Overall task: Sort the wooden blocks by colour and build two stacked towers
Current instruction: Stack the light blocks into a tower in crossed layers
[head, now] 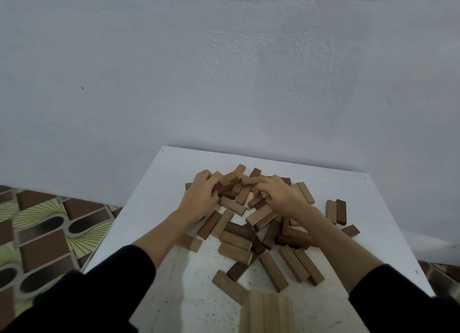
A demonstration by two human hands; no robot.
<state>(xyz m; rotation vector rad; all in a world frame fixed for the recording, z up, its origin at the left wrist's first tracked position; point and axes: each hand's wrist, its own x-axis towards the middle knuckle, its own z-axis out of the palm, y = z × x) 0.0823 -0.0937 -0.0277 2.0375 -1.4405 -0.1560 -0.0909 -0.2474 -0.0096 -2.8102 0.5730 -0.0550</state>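
Wall (224,58): plain, pale grey-white plaster with a slightly rough texture; a faint crack ran near the top and one small dark speck sat on the left. Light was dim, even and cool, with soft shadows only. Surface (159,183): a white board pushed up against the wall, speckled and scuffed toward the near edge. Floor (44,233): tiles patterned in brown blocks, yellow-green fan rays and dark ovals outlined in grey, visible on both sides.
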